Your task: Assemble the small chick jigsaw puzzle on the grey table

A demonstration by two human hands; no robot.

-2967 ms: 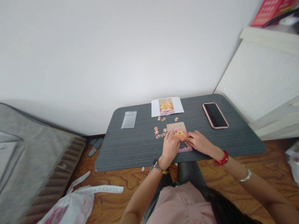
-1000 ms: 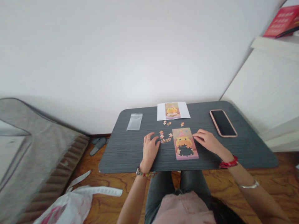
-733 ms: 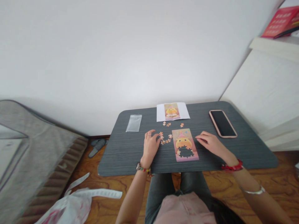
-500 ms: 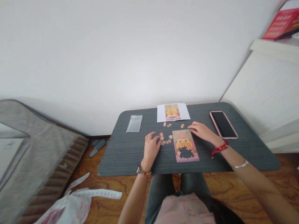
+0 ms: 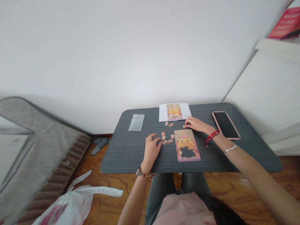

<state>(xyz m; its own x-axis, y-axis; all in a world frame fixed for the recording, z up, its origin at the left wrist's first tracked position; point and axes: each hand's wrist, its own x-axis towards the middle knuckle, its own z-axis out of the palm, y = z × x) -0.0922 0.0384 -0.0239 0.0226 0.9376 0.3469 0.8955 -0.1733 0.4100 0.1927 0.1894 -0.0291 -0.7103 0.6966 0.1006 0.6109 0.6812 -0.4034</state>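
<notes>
A part-built jigsaw puzzle [image 5: 184, 142] of a yellow cartoon figure lies on the dark grey table [image 5: 131, 156], with a jagged gap in its lower half. My left hand [image 5: 152, 150] rests on the table left of the puzzle, fingers apart and nothing in them. Beside its fingertips several loose puzzle pieces [image 5: 167, 141] form a curved row. Beyond the puzzle's top edge, my right hand [image 5: 197, 124] has its fingers closed at a loose puzzle piece [image 5: 184, 126], partly hidden by the fingertips. Two small clumps of pieces [image 5: 169, 124] lie farther left.
A folded picture sheet [image 5: 163, 113] with the same figure lies at the back of the table. A clear plastic bag [image 5: 136, 122] is at the left, a phone [image 5: 226, 125] at the right. A white cabinet [image 5: 269, 93] stands beyond the table's right side.
My right hand has moved left and away from me, from the puzzle's top right corner to the loose piece. My left hand stays in about the same place.
</notes>
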